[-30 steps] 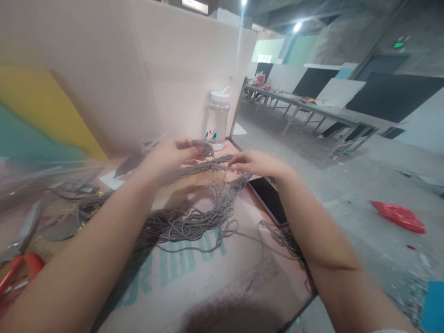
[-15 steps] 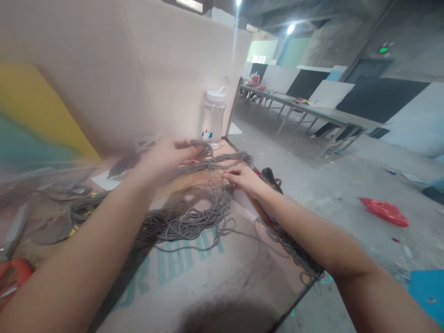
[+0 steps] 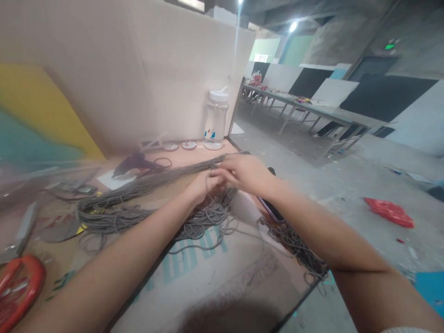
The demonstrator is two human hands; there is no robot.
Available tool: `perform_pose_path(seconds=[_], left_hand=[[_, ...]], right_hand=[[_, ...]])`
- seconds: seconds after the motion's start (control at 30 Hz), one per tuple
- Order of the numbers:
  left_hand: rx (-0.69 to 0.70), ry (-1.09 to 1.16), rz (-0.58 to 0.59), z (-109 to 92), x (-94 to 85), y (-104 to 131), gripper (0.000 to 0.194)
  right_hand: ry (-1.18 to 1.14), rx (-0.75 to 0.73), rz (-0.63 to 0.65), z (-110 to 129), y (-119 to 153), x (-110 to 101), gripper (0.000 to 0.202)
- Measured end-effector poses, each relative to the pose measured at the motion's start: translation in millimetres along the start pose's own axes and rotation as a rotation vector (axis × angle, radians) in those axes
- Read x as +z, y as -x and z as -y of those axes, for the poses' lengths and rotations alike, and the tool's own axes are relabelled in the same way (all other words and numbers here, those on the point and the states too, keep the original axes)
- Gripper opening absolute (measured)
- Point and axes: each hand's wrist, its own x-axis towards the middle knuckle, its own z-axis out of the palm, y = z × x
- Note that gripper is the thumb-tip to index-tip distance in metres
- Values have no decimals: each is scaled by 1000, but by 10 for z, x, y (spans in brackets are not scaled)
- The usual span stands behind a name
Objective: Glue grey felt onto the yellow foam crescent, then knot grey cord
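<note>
A long looped bundle of grey cord (image 3: pixel 118 217) lies across the cardboard-covered table (image 3: pixel 208 291). At the bundle's right end my left hand (image 3: pixel 207 185) has its fingers closed on the grey cord, a strand passing over them. My right hand (image 3: pixel 244 172) meets it there, fingers bent and pressed together over the cord; what exactly they pinch is hidden. A second tangle of grey cord (image 3: pixel 298 245) lies at the table's right edge, beside a dark phone (image 3: pixel 272 210) partly behind my right forearm.
A clear bottle (image 3: pixel 215 122) with a white lid stands by the pale partition. Orange-handled scissors (image 3: pixel 34 277) lie at the left. A dark glue gun (image 3: pixel 138 163) and two small round discs (image 3: pixel 189 145) lie behind the cord. Red plastic (image 3: pixel 388 212) is on the floor.
My left hand has moved right and down from above the bundle to my right hand. My right hand has shifted slightly up and now bends over the left fingertips. The discs and glue gun are uncovered.
</note>
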Motion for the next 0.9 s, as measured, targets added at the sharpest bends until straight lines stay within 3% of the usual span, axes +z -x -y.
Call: perform_pose_path(seconds=[0.1,0.17,0.27,0.37,0.43,0.57,0.67,0.8,0.9], left_hand=[[6,124,-29,-44,-24,25,39],[8,173,-51,-36,-36,24,39],[14,185,-72,23,-47,-9,38],[6,176,-47,1,-96,-15,33],[-47,128,54,-135,-184,29,27],[-199,-9,333,-622,-456,220,31],[-214,-253,404,-913,-590,362,12],[-166,-734,465,-990,-580,435,21],[-130,-1014,395,-941,-560,454,20]], right_hand=[[19,231,-200,-150,70,-75,31],[-73,327,-158,-241,104,-61,36],[-148,358,-19,-289,123,76,47],[-152,358,9,-324,125,190,22],[-178,399,-30,-395,132,147,17],[-457,558,-247,-606,148,-200,22],[-712,566,-437,-727,127,-481,25],[-782,480,-632,-819,68,-757,25],[-735,397,-714,-868,37,-975,22]])
